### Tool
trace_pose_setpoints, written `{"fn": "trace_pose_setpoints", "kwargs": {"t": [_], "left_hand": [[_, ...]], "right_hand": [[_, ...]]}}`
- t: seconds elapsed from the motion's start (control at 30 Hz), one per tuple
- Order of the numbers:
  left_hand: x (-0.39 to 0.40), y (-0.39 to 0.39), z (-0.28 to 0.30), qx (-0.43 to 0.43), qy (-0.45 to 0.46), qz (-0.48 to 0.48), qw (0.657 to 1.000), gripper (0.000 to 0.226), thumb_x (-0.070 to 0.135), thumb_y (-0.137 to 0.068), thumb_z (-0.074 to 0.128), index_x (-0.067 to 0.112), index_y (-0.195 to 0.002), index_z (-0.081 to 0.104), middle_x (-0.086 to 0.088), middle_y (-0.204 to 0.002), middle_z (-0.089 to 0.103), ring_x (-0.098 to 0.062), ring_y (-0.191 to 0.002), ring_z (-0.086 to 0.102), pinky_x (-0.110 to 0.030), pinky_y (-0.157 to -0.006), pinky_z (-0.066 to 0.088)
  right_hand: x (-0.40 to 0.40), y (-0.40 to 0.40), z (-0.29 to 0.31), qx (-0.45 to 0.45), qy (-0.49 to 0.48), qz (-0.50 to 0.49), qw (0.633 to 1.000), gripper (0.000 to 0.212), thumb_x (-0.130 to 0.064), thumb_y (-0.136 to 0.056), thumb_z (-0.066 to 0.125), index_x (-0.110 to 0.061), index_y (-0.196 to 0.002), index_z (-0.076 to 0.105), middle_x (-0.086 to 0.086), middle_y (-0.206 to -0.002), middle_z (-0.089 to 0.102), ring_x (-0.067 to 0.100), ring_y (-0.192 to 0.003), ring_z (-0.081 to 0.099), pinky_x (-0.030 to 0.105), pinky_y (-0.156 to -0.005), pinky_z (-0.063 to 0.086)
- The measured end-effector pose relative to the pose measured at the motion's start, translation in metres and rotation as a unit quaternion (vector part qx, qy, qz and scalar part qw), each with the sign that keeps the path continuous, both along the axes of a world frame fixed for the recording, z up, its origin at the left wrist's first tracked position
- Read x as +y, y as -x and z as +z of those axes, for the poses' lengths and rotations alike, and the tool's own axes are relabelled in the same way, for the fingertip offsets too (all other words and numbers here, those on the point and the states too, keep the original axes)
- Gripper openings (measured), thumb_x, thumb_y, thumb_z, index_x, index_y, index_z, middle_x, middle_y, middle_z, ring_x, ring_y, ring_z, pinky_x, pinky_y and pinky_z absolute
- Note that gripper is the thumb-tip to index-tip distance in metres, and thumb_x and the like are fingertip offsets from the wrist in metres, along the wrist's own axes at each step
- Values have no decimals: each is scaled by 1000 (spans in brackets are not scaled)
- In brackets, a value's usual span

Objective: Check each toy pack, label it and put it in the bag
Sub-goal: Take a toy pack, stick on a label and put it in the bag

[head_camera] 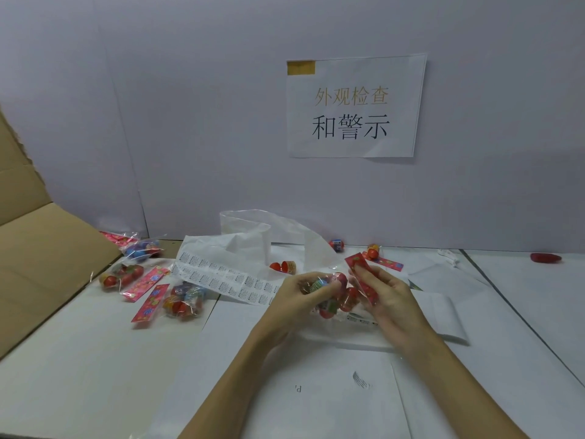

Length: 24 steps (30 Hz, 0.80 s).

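- You are sitting at a white table that is running up to a pale wall; a printed paper sign is hanging on the wall above the far edge.
- A brown cardboard box flap is leaning over the left edge of the table.
- A clear plastic bag is standing crumpled near the far edge, just beyond your hands.
- A white label sheet is lying flat in front of that bag, to the left of your left hand.
- Three other toy packs are waiting toward the left edge, well apart from your hands.
- You are holding one toy pack between both hands, just above the middle of the table.
- Your left hand is gripping the pack's bulging end with curled fingers.
- Your right hand is pinching the pack's red header card; the card's long axis is slanting from far-left to near-right.
- The label sheet is lying nearer your left hand, so I judge that hand the likelier one to fetch a label.
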<state>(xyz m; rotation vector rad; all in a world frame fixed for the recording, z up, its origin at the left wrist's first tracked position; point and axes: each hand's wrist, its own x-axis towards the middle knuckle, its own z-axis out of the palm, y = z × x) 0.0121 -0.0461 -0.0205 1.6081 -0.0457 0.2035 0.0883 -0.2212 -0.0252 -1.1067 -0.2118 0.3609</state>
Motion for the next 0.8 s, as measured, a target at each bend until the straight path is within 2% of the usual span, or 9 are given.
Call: {"fn": "trace_pose_setpoints", "kwargs": {"t": [0.07,0.13,0.2,0.3,0.4,0.47,0.6,0.7,0.8], "left_hand": [[1,-1,1,4,-11,0,1000,34,54,-98,64,27,-109,81,-3,-103,80,-16,-102,74,-18,-87,55],[0,-4,-1,17,-11,-5,1000,42,56,-101,56,22,-108,80,-7,-103,78,-20,-105,72,-28,-98,56],[-2,-6,-3,17,11,-9,1000,44,53,-101,57,16,-109,80,-11,-104,78,-24,-103,73,-33,-96,58],[-4,-7,-7,4,63,-3,998,40,44,-103,60,10,-114,78,-22,-110,74,-39,-107,71,-38,-89,61],[-4,-7,-7,-11,142,14,990,32,32,-104,62,7,-117,76,-20,-116,74,-38,-111,72,-43,-90,62],[-3,-7,-5,-6,163,41,986,34,34,-101,64,6,-116,76,-17,-114,76,-35,-110,73,-43,-89,62],[-7,-7,-5,29,140,46,989,44,43,-95,70,4,-117,73,-19,-110,76,-34,-106,75,-51,-92,61],[-5,-8,-5,35,113,72,990,48,38,-83,82,7,-118,71,-22,-114,73,-33,-105,74,-53,-92,61],[1,-10,-5,1,163,119,979,46,25,-87,81,16,-128,60,-26,-119,69,-32,-102,75,-42,-80,64]], "right_hand": [[-1,-2,2,37,-43,8,998,34,-27,-70,87,-14,-101,84,3,-102,78,14,-95,74,32,-90,54],[-1,-3,3,74,-69,9,995,34,-21,-76,83,-8,-107,81,4,-100,76,16,-91,71,33,-89,55],[0,-3,4,75,-71,-1,995,40,-20,-82,80,-4,-118,76,8,-103,76,19,-95,70,36,-92,55],[2,3,4,3,-30,2,1000,48,-24,-86,77,-8,-130,66,12,-119,76,26,-109,74,36,-93,57],[8,9,1,-30,64,-1,998,59,-36,-82,81,-15,-132,58,9,-116,77,25,-103,77,31,-81,61],[10,9,-1,-56,99,-6,994,54,-38,-79,82,-13,-124,66,7,-106,80,25,-96,79,32,-76,64],[7,8,-4,-141,169,-47,974,40,-46,-80,78,-15,-105,79,3,-94,81,23,-89,80,34,-76,65],[6,10,-4,-161,165,-29,973,35,-44,-91,69,-16,-110,77,4,-95,81,24,-89,79,36,-76,65],[7,7,-3,-172,153,-49,972,23,-31,-106,54,-23,-124,67,6,-97,80,22,-88,79,33,-72,64]]}}
